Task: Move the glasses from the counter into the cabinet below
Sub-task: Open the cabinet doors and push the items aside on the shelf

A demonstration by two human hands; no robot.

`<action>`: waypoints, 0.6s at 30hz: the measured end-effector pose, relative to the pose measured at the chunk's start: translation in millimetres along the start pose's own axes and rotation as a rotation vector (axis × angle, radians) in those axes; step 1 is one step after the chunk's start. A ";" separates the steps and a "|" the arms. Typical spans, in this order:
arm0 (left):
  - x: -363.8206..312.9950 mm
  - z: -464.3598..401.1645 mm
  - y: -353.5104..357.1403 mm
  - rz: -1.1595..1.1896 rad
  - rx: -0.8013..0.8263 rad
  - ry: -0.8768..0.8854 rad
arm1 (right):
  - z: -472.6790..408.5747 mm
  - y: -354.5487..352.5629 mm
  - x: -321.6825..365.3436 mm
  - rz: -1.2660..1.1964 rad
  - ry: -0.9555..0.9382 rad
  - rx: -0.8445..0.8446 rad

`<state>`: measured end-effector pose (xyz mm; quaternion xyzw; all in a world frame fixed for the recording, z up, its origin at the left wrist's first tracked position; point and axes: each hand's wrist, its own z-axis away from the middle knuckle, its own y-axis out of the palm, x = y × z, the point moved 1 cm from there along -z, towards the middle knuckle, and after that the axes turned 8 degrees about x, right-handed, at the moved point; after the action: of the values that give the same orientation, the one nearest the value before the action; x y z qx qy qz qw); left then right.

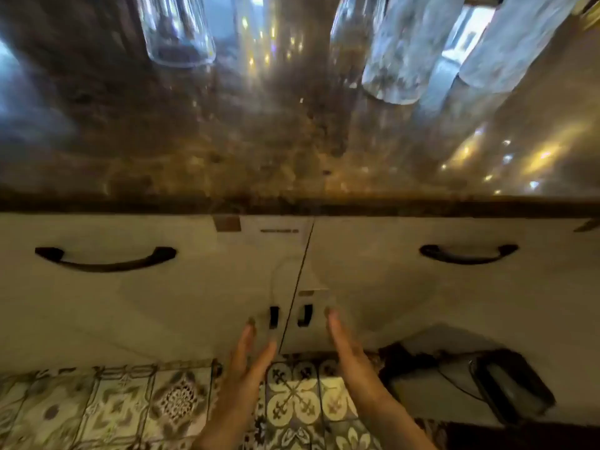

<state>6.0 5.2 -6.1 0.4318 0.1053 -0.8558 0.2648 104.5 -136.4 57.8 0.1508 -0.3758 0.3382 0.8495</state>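
Observation:
Several glasses stand at the back of the dark stone counter (pixel 227 141): a clear glass (pixel 180 30) at the left and two frosted ones (pixel 399 60) (pixel 500 43) at the right. Below the counter edge, a clear glass (pixel 302 284) shows as a faint outline in front of the closed cabinet doors. My left hand (pixel 250 362) and my right hand (pixel 344 345) press on its two sides with straight fingers. The glass hangs over the seam between the two doors, just above their small dark handles (pixel 274 316) (pixel 305 315).
Two pale drawer fronts under the counter carry curved black handles (pixel 105 258) (pixel 467 253). Patterned tiles (pixel 292 401) cover the floor below. A dark flat object with a cable (pixel 513 388) lies on a white surface at the lower right.

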 end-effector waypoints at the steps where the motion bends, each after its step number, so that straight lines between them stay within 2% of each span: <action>1: 4.6 -6.1 7.4 -0.056 -0.001 0.061 | -8.6 5.9 -3.3 -0.034 -0.010 0.000; 4: 11.6 -8.1 26.8 -0.009 0.096 0.113 | -32.7 18.9 -15.5 -0.122 -0.035 -0.018; 8: 27.4 0.6 34.9 0.012 0.109 0.356 | -36.9 30.1 -37.4 -0.209 -0.177 -0.062; 14: 31.0 6.9 26.4 -0.032 0.137 0.341 | -35.1 36.0 -52.2 -0.168 -0.202 -0.061; 18: 41.8 27.1 18.8 -0.080 0.170 0.402 | -19.6 32.1 -63.0 -0.101 -0.163 -0.030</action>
<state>-22.6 -36.8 -21.9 0.6102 0.1007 -0.7679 0.1669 62.1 -132.2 -1.9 0.1837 -0.4406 0.2761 0.8342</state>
